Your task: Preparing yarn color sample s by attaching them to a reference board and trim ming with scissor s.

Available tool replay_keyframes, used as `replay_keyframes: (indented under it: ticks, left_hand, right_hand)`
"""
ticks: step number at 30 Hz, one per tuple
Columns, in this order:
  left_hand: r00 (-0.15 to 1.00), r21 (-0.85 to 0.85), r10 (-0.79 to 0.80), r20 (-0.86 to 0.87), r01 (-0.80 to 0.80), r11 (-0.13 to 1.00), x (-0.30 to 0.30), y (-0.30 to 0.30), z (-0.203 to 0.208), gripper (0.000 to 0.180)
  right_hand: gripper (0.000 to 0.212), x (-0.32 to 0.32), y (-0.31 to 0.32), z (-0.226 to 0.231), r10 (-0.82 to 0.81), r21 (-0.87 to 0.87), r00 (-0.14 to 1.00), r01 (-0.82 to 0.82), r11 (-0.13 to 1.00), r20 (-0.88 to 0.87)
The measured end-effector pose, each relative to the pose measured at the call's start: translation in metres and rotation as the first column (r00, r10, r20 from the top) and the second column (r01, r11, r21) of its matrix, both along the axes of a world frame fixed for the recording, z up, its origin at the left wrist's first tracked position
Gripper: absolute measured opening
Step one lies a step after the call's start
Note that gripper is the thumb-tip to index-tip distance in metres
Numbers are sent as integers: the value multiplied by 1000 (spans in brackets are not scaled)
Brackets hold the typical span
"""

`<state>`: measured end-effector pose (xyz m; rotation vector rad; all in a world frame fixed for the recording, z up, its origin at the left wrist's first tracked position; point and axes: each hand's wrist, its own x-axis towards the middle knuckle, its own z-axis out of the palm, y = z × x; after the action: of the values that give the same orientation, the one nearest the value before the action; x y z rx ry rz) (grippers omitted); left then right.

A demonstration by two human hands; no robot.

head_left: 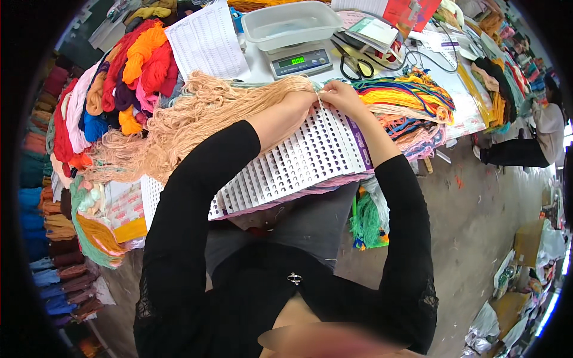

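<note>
1. Punched card [298, 158]: white, rows of small holes, purple strip along its right edge. It lies on the table edge in front of the person; its long axis runs from lower left, near the body, to upper right, where the far end meets both hands.
2. Peach yarn bundle [197, 116]: a loose hank lying across the table, strands running from the lower left up to the right, its right end gathered at the card's far end.
3. Left hand [301, 98]: rests on the yarn at the card's far edge; fingers closed on the peach strands.
4. Right hand [343, 95]: just beside the left hand, fingertips pinched together on the strands at the card's top edge.
5. Digital scale [298, 59]: behind the hands, bearing a clear plastic tray [292, 24].
6. Scissors [356, 62]: black-handled, right of the scale.
7. Multicoloured yarn [412, 98]: right of the hands.
8. Red, orange and purple skeins [137, 65]: left of the peach bundle.
9. Printed sheet [206, 42]: behind the bundle.
</note>
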<state>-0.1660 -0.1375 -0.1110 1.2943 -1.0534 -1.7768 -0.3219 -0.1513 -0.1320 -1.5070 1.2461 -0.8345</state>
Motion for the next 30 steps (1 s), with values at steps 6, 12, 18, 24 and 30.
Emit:
replay_keyframes:
  ticks: [6, 12, 18, 24, 30]
  left_hand:
    - [996, 36, 24, 80, -27, 999, -3, -4, 2, 11]
    - [992, 31, -35, 120, 32, 999, 0, -4, 9, 12]
    - [790, -141, -175, 587, 312, 939, 23, -13, 1, 28]
    - [947, -96, -156, 279, 189, 977, 44, -18, 0, 25]
    - [952, -72, -127, 278, 153, 986, 47, -29, -15, 31]
  right_hand:
    - [19, 2, -6, -5, -42, -79, 991, 32, 996, -127]
    - [21, 2, -8, 7, -11, 74, 999, 15, 997, -44]
    - [38, -2, -3, -8, -71, -31, 962, 65, 997, -264]
    - [29, -1, 5, -6, -101, -173, 907, 31, 984, -408]
    - [34, 12, 8, 2, -83, -177, 885, 1, 984, -459]
